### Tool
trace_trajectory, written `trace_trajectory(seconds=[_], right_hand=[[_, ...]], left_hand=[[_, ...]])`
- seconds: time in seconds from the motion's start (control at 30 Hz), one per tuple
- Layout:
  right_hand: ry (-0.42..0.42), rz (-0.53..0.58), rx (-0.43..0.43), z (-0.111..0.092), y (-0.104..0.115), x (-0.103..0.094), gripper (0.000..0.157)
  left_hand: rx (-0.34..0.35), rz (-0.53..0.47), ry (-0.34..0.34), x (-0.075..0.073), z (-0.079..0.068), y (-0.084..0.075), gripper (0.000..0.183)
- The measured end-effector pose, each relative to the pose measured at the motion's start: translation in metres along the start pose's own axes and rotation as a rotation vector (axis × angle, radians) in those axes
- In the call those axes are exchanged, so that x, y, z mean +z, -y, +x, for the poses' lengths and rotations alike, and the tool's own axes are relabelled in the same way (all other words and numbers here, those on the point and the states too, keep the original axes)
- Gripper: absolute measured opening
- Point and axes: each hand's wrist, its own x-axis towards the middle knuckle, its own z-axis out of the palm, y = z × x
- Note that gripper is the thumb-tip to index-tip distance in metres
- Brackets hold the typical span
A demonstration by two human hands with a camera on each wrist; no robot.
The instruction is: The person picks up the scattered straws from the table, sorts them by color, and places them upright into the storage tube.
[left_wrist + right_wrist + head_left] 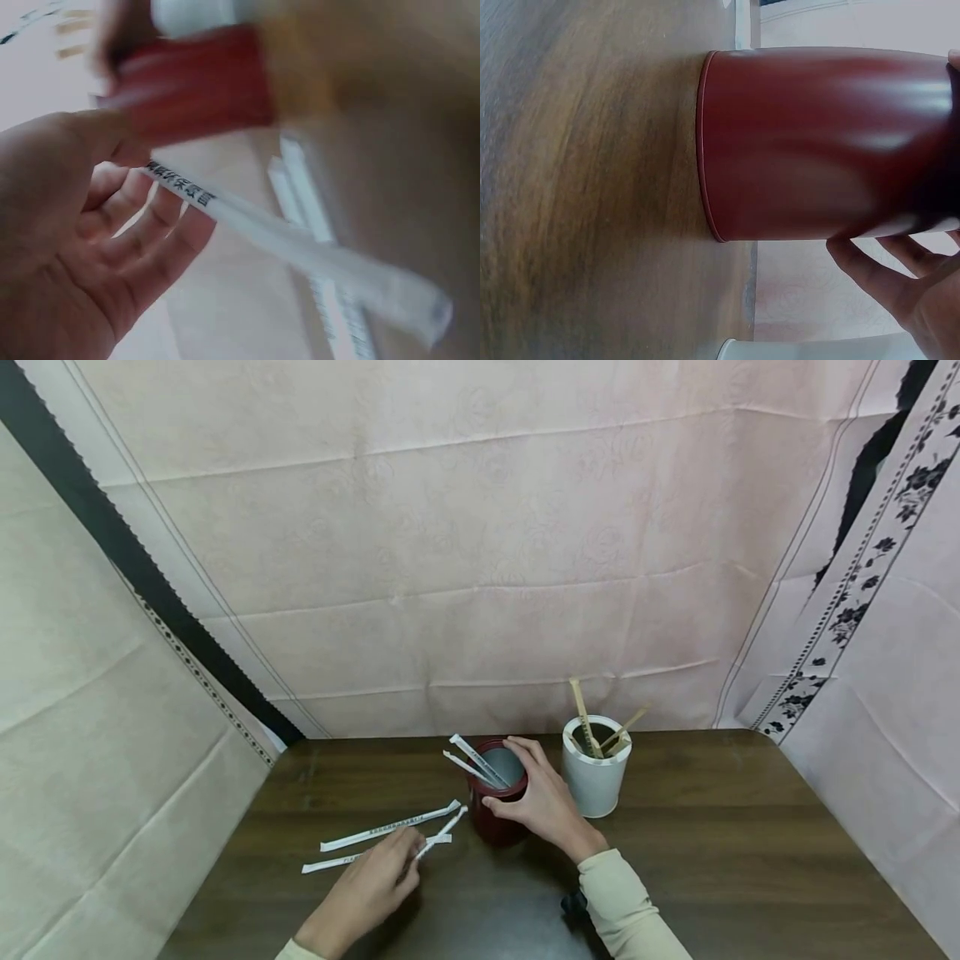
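Note:
Between thumb and fingertips, my left hand (378,881) pinches a paper-wrapped straw (450,823), its far end pointing toward the dark red cup (491,827). Printed characters show on that straw's wrapper in the left wrist view. My right hand (547,797) grips the red cup from its right side, thumb at the near side and fingers at the rim. The cup stands upright on the table, as the right wrist view shows. Two wrapped straws (478,762) lean out of it to the left. Two more wrapped straws (375,832) lie on the table by my left hand.
Just right of the red cup stands a white cup (592,789) with several wooden sticks (581,706) in it. A light cloth (480,543) hangs behind the wooden table (712,860). Some small black object (573,903) is beside my right sleeve.

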Motion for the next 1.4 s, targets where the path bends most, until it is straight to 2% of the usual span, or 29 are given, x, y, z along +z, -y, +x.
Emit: trace_trajectory(seconds=[0.07,0.17,0.27,0.33,0.5,0.63,0.73,0.9,1.1,1.2,1.3,1.4], right_hand=[[-0.006,0.003,-0.003,-0.001,-0.001,-0.001,0.091],[-0.005,0.006,0.001,-0.001,-0.001,-0.001,0.092],[0.004,0.005,0.011,-0.001,-0.001,-0.002,0.092],[0.005,0.002,0.012,-0.001,0.000,-0.001,0.091],[-0.002,-0.005,0.008,0.001,0.001,0.000,0.091],[0.017,0.011,0.023,0.000,0.003,0.002,0.091],[0.029,0.025,0.040,-0.002,0.003,0.002,0.091],[0.027,0.036,0.042,-0.003,0.003,0.000,0.092],[0.020,0.043,0.033,-0.003,0.003,-0.002,0.094],[0.014,0.029,0.023,-0.004,0.003,-0.002,0.093],[0.019,0.008,0.019,-0.004,0.003,-0.002,0.091],[0.024,-0.004,0.006,-0.004,0.003,-0.002,0.091]], left_hand=[[-0.017,-0.039,-0.084,-0.008,0.008,-0.013,0.023],[-0.035,-0.175,-0.207,-0.020,0.021,-0.034,0.028],[-0.016,-0.337,-0.334,-0.031,0.037,-0.054,0.030],[-0.004,-0.407,-0.417,-0.039,0.047,-0.066,0.029],[0.043,-0.461,-0.615,-0.051,0.075,-0.086,0.024],[0.102,-0.452,-0.707,-0.053,0.093,-0.094,0.025],[0.128,-0.453,-0.722,-0.052,0.104,-0.099,0.027],[0.130,-0.459,-0.704,-0.051,0.117,-0.109,0.028],[0.049,-0.495,-0.608,-0.036,0.124,-0.108,0.026],[0.012,-0.493,-0.529,-0.026,0.122,-0.104,0.023],[0.014,-0.488,-0.464,-0.016,0.113,-0.098,0.026],[0.033,-0.479,-0.464,-0.008,0.096,-0.092,0.029]])
